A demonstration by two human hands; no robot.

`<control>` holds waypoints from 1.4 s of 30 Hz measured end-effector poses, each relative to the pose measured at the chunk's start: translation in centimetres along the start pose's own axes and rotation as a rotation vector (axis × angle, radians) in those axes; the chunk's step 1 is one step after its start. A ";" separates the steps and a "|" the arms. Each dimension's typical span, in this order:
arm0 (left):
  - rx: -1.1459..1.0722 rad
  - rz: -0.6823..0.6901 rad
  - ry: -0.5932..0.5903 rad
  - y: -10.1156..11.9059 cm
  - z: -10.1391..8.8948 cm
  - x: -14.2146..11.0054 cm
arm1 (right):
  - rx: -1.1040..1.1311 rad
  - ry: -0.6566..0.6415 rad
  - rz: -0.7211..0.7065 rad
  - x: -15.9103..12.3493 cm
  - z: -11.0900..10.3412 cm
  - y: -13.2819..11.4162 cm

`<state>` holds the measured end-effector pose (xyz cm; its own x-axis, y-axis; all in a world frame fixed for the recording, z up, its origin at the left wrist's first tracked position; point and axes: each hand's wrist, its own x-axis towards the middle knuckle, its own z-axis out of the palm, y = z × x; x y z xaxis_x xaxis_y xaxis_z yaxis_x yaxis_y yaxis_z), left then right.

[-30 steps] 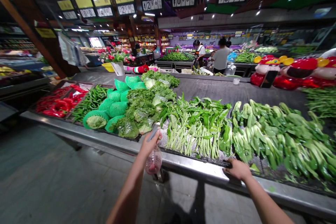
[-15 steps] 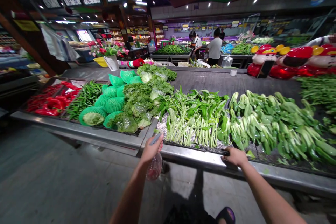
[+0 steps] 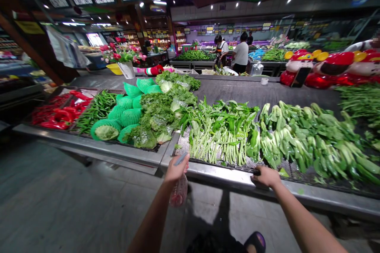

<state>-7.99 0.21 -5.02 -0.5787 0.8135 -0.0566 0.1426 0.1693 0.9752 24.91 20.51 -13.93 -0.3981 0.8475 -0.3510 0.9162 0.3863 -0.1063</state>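
Note:
My left hand [image 3: 177, 169] is closed round the neck of a clear spray bottle [image 3: 179, 193] with a grey top, in front of the stall's metal edge. The bottle hangs upright and shows reddish at its base. My right hand [image 3: 267, 176] rests at the front of the stall, its fingers curled over the rim of a black mesh tray [image 3: 237, 168]. Behind that tray's rim lie long-stemmed leafy greens [image 3: 222, 134] in bunches. To their right bok choy [image 3: 311, 138] is heaped. Both thumbs are partly hidden.
Leaf lettuce [image 3: 157, 114], cabbages in green foam nets [image 3: 130, 116], green chillies [image 3: 99, 110] and red peppers [image 3: 63, 116] fill the left trays. The metal ledge [image 3: 118, 152] runs along the front. Red figurines [image 3: 323, 79] stand at the back right. People work farther off.
My left hand has shifted slightly right with the spray bottle, which moves along with it. My right hand stays on the tray's rim.

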 end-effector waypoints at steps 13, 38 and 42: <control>-0.044 0.071 -0.122 1.3 1.5 -0.2 | -0.004 -0.004 0.012 0.3 0.0 -0.1; -0.050 0.092 -0.362 1.4 6.6 0.4 | -0.016 0.056 0.015 0.1 0.3 -0.1; -0.052 0.055 -0.372 0.7 7.3 0.3 | -0.018 0.056 0.004 0.2 0.1 -0.1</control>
<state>-2.21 4.66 -5.89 -0.2389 0.9686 -0.0680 0.1189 0.0987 0.9880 24.77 20.62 -14.03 -0.3967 0.8679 -0.2988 0.9171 0.3890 -0.0877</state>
